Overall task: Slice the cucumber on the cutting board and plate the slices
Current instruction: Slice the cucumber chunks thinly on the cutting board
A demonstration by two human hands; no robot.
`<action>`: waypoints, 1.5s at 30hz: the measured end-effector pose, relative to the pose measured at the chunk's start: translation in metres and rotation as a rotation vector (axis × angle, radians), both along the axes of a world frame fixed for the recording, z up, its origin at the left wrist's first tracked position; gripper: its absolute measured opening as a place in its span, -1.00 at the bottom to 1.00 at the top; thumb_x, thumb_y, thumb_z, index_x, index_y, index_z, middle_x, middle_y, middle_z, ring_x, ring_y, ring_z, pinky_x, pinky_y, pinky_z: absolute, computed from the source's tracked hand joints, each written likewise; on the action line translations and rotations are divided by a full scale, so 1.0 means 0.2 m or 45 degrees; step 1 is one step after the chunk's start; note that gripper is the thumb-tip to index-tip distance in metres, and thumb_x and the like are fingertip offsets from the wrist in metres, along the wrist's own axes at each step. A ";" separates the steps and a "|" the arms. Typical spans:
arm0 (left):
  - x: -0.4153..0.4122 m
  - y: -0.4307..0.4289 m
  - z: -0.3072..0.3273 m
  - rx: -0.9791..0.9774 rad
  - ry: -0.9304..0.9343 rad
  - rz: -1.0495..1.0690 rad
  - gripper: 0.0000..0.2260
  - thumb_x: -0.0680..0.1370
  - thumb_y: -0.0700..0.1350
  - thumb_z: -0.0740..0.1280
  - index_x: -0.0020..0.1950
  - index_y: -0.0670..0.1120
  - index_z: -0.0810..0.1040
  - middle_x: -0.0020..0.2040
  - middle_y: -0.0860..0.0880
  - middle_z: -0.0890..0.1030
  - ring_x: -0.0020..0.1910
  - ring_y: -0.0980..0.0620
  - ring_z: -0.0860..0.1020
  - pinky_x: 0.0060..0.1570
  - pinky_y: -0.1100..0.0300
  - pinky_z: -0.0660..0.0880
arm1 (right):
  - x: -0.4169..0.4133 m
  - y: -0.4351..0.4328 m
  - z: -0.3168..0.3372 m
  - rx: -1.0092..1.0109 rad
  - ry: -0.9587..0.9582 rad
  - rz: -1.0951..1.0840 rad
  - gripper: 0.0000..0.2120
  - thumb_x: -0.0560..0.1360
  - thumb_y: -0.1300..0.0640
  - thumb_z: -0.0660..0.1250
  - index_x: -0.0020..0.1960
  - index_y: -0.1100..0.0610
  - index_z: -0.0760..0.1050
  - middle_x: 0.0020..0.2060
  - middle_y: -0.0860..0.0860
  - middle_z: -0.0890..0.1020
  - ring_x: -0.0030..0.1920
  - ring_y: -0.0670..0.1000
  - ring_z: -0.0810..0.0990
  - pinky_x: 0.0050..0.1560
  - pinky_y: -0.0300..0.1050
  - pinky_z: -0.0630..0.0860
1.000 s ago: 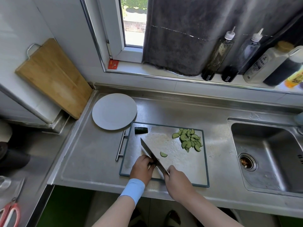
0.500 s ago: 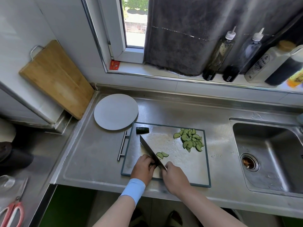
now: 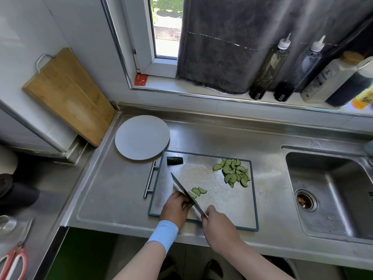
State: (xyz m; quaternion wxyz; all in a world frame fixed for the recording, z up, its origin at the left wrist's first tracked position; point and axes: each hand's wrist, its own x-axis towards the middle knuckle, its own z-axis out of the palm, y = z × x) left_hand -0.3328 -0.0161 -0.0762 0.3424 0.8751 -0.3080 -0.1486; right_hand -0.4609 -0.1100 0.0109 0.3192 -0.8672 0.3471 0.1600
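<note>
A steel cutting board (image 3: 212, 203) with a dark rim lies on the counter. My left hand (image 3: 175, 207) presses down on a cucumber piece that it almost wholly hides, at the board's near left. My right hand (image 3: 220, 225) grips the handle of a knife (image 3: 186, 194), whose blade rests right beside my left fingers. Three fresh half-moon slices (image 3: 198, 191) lie just right of the blade. A pile of slices (image 3: 234, 172) sits at the board's far right. A dark cucumber end (image 3: 174, 160) lies at the far left corner. The round white plate (image 3: 142, 137) stands bare beyond the board.
A sink (image 3: 331, 190) opens at the right. Bottles (image 3: 268, 67) line the window sill at the back. A wooden board (image 3: 66, 93) leans on the left wall. Red-handled scissors (image 3: 14, 261) lie at the lower left. The board's bar handle (image 3: 150, 178) sticks out left.
The knife has cut more slices: one lay beside the blade a second ago, three lie there now. Both hands stay in place at the board's near left.
</note>
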 end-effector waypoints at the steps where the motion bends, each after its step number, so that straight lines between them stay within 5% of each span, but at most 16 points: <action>1: 0.00 0.00 0.00 0.001 0.001 0.003 -0.95 0.46 -0.13 0.40 -0.10 -0.04 0.61 -0.07 0.05 0.56 -0.07 0.10 0.49 -0.04 0.28 0.43 | 0.01 0.00 0.00 0.008 0.004 0.001 -0.84 0.66 -0.01 0.06 0.04 0.04 0.34 -0.20 -0.02 0.56 -0.24 0.00 0.50 -0.27 -0.07 0.37; 21: -0.01 0.01 0.01 -0.018 -0.083 -0.026 -0.95 0.44 -0.18 0.41 -0.13 -0.06 0.60 -0.10 0.04 0.54 -0.08 0.08 0.47 -0.14 0.27 0.43 | 0.07 0.01 -0.03 0.046 -0.011 -0.046 -0.81 0.65 0.00 0.06 0.07 0.08 0.38 -0.13 0.02 0.60 -0.14 0.07 0.56 -0.13 0.01 0.48; 34: -0.01 0.01 -0.01 0.009 -0.019 0.018 -0.95 0.46 -0.13 0.40 -0.10 -0.02 0.60 -0.08 0.06 0.54 -0.07 0.10 0.48 -0.04 0.29 0.43 | -0.05 0.02 -0.01 0.001 -0.036 -0.030 -0.84 0.66 -0.04 0.07 0.03 0.00 0.35 -0.24 -0.08 0.54 -0.30 -0.06 0.47 -0.36 -0.14 0.33; 45: -0.02 0.02 -0.02 0.000 -0.054 0.028 -0.94 0.43 -0.15 0.42 -0.13 -0.02 0.60 -0.12 0.07 0.55 -0.11 0.10 0.49 -0.10 0.27 0.45 | 0.08 0.00 -0.04 0.088 0.044 -0.026 -0.83 0.66 0.02 0.06 0.04 0.10 0.35 -0.17 0.04 0.55 -0.20 0.08 0.51 -0.26 -0.03 0.36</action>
